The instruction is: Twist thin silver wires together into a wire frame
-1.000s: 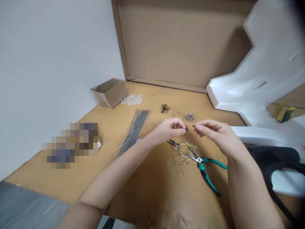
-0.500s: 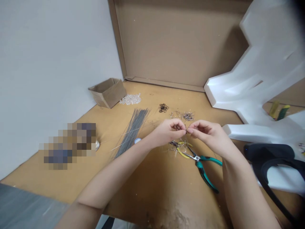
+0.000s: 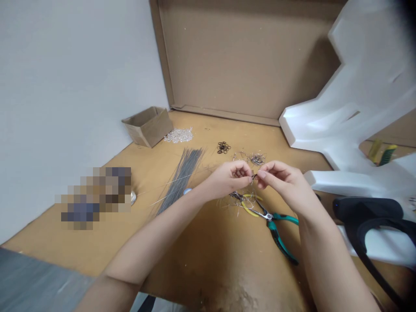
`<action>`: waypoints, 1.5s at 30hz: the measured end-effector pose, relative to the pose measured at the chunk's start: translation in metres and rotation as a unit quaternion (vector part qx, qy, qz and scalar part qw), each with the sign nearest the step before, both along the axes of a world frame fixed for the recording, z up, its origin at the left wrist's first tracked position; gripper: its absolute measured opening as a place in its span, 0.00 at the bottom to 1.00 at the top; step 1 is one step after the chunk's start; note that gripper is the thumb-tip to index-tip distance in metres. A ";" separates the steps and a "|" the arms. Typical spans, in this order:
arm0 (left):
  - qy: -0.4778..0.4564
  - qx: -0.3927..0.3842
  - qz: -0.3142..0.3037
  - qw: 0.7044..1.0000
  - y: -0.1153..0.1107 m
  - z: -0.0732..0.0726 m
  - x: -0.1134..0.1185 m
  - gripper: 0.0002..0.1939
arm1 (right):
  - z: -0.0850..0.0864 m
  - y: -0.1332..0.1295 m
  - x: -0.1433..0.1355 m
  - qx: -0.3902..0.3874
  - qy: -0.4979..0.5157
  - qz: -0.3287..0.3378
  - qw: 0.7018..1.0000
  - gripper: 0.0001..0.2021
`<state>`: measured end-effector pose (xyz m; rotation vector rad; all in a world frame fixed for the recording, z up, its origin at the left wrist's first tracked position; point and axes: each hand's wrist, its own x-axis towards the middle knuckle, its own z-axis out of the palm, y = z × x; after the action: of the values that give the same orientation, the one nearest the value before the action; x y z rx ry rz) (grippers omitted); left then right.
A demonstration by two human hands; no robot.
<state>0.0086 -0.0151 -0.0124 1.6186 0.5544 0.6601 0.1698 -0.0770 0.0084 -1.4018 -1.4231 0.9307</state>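
Near the middle of the head view, my left hand (image 3: 232, 179) pinches a small dark piece (image 3: 254, 177) between thumb and fingertips. My right hand (image 3: 278, 177) faces it closely, its thumb and forefinger closed on the same piece. Fine wire trails near the fingers; its exact path is hard to make out. Below the hands lie green-handled pliers (image 3: 269, 217), jaws pointing up-left, and a yellow-handled tool (image 3: 249, 207) among tangled wire. A bundle of grey wires (image 3: 182, 178) lies left of my left hand. Behind the hands are black rings (image 3: 223, 147) and a small wire pile (image 3: 258, 158).
A brown open box (image 3: 147, 127) stands at the back left beside clear beads (image 3: 178, 134). White foam (image 3: 305, 125) and a black headband-like object (image 3: 367, 210) occupy the right. Cardboard (image 3: 227, 56) rises behind. A spool (image 3: 133, 197) sits left.
My right hand has shifted slightly up and its fingertips have changed position around the small piece. My left hand has stayed almost in place.
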 end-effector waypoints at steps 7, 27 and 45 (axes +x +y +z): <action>-0.010 -0.009 0.004 1.000 0.005 -0.001 -0.003 0.03 | -0.005 0.006 0.004 -0.032 0.068 0.006 0.997 0.11; 0.063 0.076 -0.009 0.995 -0.002 0.007 -0.006 0.04 | -0.005 0.003 -0.002 -0.075 0.195 0.080 0.975 0.05; 0.021 0.079 0.035 0.996 -0.001 0.003 -0.005 0.01 | -0.009 0.005 -0.010 -0.119 0.276 0.109 0.948 0.09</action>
<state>0.0040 -0.0159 -0.0095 1.7695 0.6046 0.7393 0.1594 -0.0723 -0.0009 -1.0376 -1.0697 1.5416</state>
